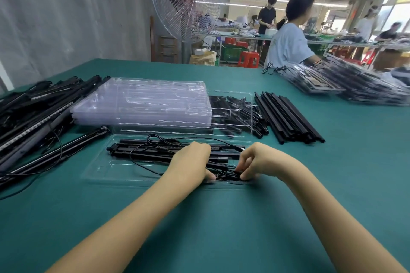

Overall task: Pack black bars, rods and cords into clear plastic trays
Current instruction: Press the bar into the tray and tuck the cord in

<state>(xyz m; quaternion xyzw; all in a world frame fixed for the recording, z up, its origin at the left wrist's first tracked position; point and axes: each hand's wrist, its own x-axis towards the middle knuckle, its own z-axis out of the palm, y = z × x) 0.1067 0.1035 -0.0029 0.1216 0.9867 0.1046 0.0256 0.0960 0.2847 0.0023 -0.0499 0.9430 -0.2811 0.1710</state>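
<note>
Head view: both forearms reach across the green tabletop (pixel 221 217) toward 12 o'clock, to a clear tray (pixel 133 169). The left hand (pixel 190 162) is curled down over the tray, its thumb pressed against a coiled cord (pixel 228 176) that sits in the tray's near right corner. The right hand (pixel 259 162) pinches the same coil from its 3 o'clock side with thumb and bent fingers. Black bars (pixel 155 150) lie lengthwise in the tray just beyond the hands, with thin cord looping over them. Further off at 12 o'clock sits a stack of empty trays (pixel 144 104). At 1 o'clock black rods (pixel 286 115) lie side by side. A pile of long bars (pixel 33 106) lies at 10 o'clock. Packed trays (pixel 332 80) are heaped far off at 2 o'clock, beside a person in a pale shirt (pixel 288 44), and a standing fan (pixel 184 0) rises beyond the tabletop's far edge.
</note>
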